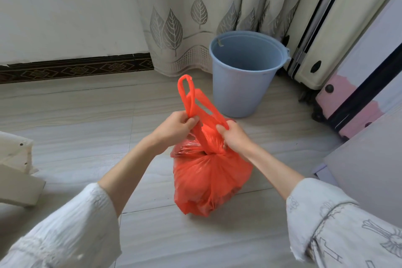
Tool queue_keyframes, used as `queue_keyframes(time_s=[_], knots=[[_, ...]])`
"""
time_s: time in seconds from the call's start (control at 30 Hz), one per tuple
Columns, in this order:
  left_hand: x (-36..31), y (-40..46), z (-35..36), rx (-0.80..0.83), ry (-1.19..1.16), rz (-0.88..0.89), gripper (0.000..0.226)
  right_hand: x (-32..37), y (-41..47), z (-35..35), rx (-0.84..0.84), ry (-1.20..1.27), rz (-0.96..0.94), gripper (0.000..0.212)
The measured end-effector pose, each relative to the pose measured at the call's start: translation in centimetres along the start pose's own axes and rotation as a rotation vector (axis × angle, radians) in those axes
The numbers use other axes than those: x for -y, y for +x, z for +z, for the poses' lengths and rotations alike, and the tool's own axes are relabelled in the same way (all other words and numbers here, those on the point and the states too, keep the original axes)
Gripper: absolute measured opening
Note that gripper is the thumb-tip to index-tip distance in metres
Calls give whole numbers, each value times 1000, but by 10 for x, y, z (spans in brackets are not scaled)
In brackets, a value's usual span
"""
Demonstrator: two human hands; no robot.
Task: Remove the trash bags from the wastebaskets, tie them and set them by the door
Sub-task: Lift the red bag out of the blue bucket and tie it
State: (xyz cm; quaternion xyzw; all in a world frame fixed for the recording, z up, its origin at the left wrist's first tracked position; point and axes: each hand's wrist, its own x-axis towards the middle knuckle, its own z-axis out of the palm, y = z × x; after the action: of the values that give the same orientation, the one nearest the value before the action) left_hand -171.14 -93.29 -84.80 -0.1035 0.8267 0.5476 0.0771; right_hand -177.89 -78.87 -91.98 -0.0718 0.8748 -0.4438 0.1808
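Observation:
A full orange trash bag point(208, 178) stands on the tiled floor in the middle of the view, its neck gathered into a twist. My left hand point(176, 128) grips one handle loop, which sticks up above my fist. My right hand point(233, 137) grips the other handle strap just above the gathered neck. The two straps cross between my hands. Behind the bag, a light blue wastebasket point(243, 85) stands upright with no liner in it.
A leaf-patterned curtain point(187, 19) hangs behind the wastebasket. A cream suitcase point(322, 35) and a pink one point(356, 102) lean at the right. A grey furniture panel point(369, 163) fills the right edge, and a white object point(15, 167) sits at the left.

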Motion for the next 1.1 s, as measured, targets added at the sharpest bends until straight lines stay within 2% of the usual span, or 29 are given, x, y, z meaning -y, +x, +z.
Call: queue_keyframes(time_s=[0.1, 0.17, 0.27, 0.37, 0.4, 0.47, 0.53, 0.6, 0.67, 0.77, 0.87, 0.97, 1.03, 1.1], knots=[[4, 2, -2, -75, 44, -9, 23, 3, -18, -2, 133, -235, -81, 21], [5, 4, -3, -110, -62, -50, 20, 10, -32, 0, 280, -303, -151, 20], [1, 6, -3, -141, -309, -109, 17, 10, -38, 12, 403, -227, -201, 36], [0, 7, -3, -167, -357, -94, 15, 10, -37, 21, 410, -101, -146, 23], [1, 6, -4, -154, -337, -78, 14, 10, -36, 22, 419, -64, -89, 27], [6, 6, -6, -87, -161, -21, 24, 8, -35, 23, 462, 46, 39, 36], [15, 4, -7, 44, 98, 8, 49, 5, -34, 22, 498, 149, 140, 43], [24, 1, -3, 199, 393, -1, 73, 1, -32, 20, 510, 257, 212, 47], [31, -1, 1, 316, 709, 1, 84, -1, -31, 16, 528, 330, 245, 51], [36, -6, 7, 357, 1060, 37, 79, -2, -29, 12, 528, 319, 271, 54], [37, -10, 16, 282, 1252, 113, 48, -6, -28, 10, 523, 314, 292, 48], [29, -11, 19, 295, 1103, 105, 25, -6, -26, 4, 453, 166, 205, 42], [21, -9, 14, 369, 808, 18, 24, -4, -23, -2, 386, 37, 109, 44], [16, -10, 7, 414, 535, -67, 29, -7, -20, -8, 328, 21, 72, 46]])
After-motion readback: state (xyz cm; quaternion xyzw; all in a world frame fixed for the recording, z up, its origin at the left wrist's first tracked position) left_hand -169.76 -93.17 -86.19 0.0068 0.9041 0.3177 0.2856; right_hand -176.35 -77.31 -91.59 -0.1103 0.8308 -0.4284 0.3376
